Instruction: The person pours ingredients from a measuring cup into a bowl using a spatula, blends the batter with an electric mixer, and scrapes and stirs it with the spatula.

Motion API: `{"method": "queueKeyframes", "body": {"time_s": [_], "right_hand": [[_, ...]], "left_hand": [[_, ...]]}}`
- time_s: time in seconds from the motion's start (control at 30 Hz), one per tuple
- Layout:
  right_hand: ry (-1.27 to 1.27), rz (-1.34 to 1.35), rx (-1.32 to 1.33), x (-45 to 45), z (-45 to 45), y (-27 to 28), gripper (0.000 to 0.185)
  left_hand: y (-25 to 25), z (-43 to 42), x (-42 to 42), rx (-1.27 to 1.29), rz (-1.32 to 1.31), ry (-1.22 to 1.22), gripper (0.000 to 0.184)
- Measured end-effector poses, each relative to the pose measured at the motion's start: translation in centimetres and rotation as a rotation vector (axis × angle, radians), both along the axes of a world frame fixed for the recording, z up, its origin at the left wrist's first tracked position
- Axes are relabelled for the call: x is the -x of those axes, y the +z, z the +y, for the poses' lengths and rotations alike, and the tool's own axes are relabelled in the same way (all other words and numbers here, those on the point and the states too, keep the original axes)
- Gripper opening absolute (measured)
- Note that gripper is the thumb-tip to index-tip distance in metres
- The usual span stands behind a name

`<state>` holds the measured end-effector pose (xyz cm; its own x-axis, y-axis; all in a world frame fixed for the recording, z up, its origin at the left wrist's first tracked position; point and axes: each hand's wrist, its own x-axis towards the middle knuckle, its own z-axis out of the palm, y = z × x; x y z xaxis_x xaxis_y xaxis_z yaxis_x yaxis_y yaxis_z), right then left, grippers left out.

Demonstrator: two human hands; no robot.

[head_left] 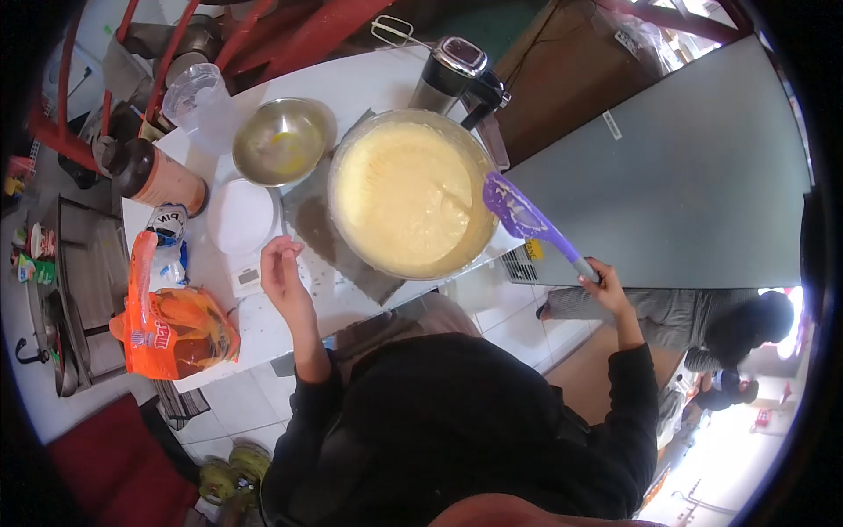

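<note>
My right hand [604, 288] is closed around the grey handle of a purple spatula [540, 227]. Pale batter smears the spatula's blade, which is at the right rim of a large mixing bowl [332, 189]. Thick pale yellow batter [399, 198] fills much of that bowl. My left hand [285, 277] is raised beside a small white kitchen scale [248, 275], its fingers loosely bent and nothing visible in them. A round white dish or platform [242, 216] sits at the scale. Behind it stands a metal bowl [255, 156] with yellow residue inside.
A hand mixer [450, 75] stands behind the large bowl. On the left of the table [263, 338] are an orange bag [180, 329], a brown-capped jar [162, 176], a blue-and-white packet [169, 227] and a clear plastic jug [198, 101]. A grey cabinet-like surface [676, 184] borders the right side.
</note>
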<state>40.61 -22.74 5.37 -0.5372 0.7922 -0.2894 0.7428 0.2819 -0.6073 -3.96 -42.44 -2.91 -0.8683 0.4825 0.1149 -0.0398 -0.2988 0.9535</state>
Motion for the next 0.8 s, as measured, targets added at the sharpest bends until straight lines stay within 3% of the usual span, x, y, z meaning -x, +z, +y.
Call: {"method": "queueKeyframes", "body": {"time_s": [0.07,0.17,0.2,0.3,0.57,0.8], "right_hand": [[0.076,0.087,0.009,0.5,-1.9,0.2,0.022],[-0.026,0.154,0.242,1.3,-3.5,0.4,0.022],[0.054,0.129,0.180,0.9,-2.9,0.1,0.022],[-0.179,0.136,0.265,1.9,-1.5,0.7,0.022],[-0.126,0.051,-0.057,4.2,1.2,0.3,0.022],[0.004,-0.162,-0.009,6.1,-3.2,7.5,0.022]], "left_hand": [[-0.2,0.6,-0.2,-0.006,0.017,-0.022,0.014],[-0.4,1.1,-0.6,-0.005,0.015,-0.046,0.015],[-0.4,1.1,-0.7,-0.003,0.009,-0.052,0.015],[-0.3,1.1,-1.0,0.006,0.028,-0.067,0.015],[-0.3,0.7,-0.7,-0.027,0.055,-0.070,0.014],[-1.3,0.3,-0.4,-0.021,0.047,-0.047,0.015]]}}
